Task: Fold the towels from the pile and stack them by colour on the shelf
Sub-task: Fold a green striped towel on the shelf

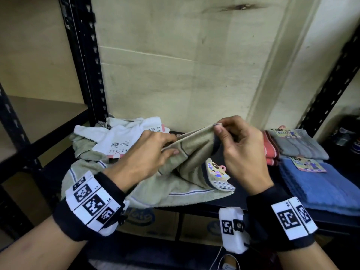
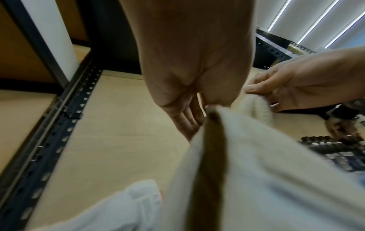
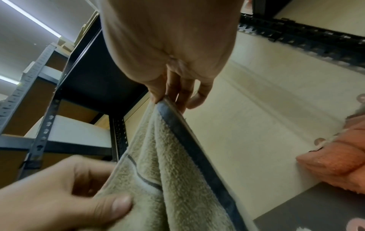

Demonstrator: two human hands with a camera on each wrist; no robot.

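Our right hand (image 1: 239, 151) pinches the green towel (image 1: 192, 151) by its dark hem. Our left hand (image 1: 144, 154) grips its edge above the pile (image 1: 116, 137) on the shelf (image 1: 292, 217).

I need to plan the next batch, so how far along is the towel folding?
Done: folded grey towels, red towels and blue towels sit stacked at the shelf's right. In hand: the left hand and right hand both pinch one beige towel, still unfolded. Left: a pile of white and beige towels behind it. Roughly midway, I'd judge.
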